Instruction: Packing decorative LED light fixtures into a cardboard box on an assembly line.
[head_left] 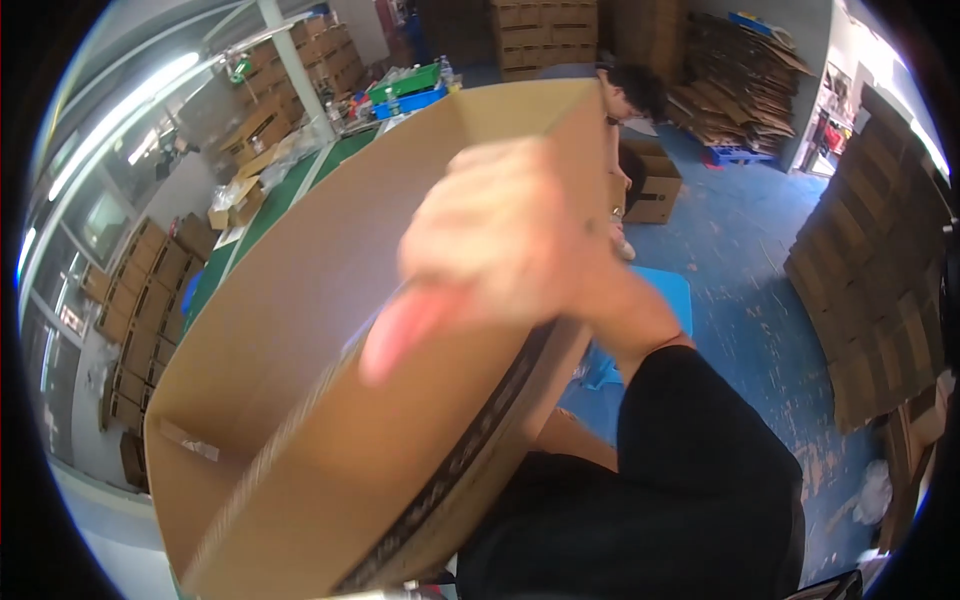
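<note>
A large open cardboard box [400, 430] stretches diagonally across the middle, its hollow side facing up and left. Dark printing runs along its near outer wall, and a small piece of clear tape [190, 441] shows inside its left end. My right hand [490, 235], smeared by motion, is in front of the box, over the line of its near upper edge. Its fingers are curled closed and the thumb points down and left. Whether it grips the edge or something small, I cannot tell. My left hand does not show.
Behind the box runs a green-topped table [345, 148] with green and blue bins [410, 90]. A co-worker [625, 100] bends beside another carton [655, 185] beyond the box. A blue plastic stool [665, 290] stands at my right. Flattened cardboard [870, 260] is stacked farther right.
</note>
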